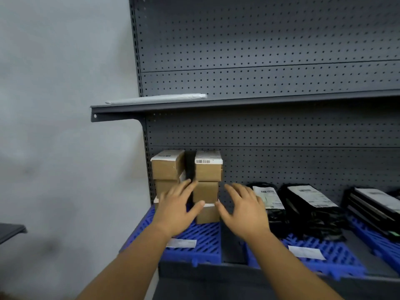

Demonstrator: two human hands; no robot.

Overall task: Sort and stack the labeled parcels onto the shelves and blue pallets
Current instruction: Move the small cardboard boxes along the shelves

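Observation:
Two stacks of small brown cardboard parcels stand on the left blue pallet point(205, 241) on the lower shelf. The left stack point(167, 169) is against the shelf's upright. The right stack point(208, 169) has a barcode label on its top box. My left hand point(178, 210) and my right hand point(243, 211) are spread with straight fingers on either side of the right stack's lower boxes point(205, 192). Both hands are blurred, and I cannot tell whether they touch the boxes. Black bagged parcels with white labels point(311, 202) lie on the middle blue pallet point(329, 252).
A flat grey-white mailer point(158, 98) lies on the upper dark shelf point(238, 103). More black parcels point(374, 204) lie on a third pallet at the far right. Perforated back panels rise behind. A pale wall is to the left, with a dark ledge point(10, 231) low down.

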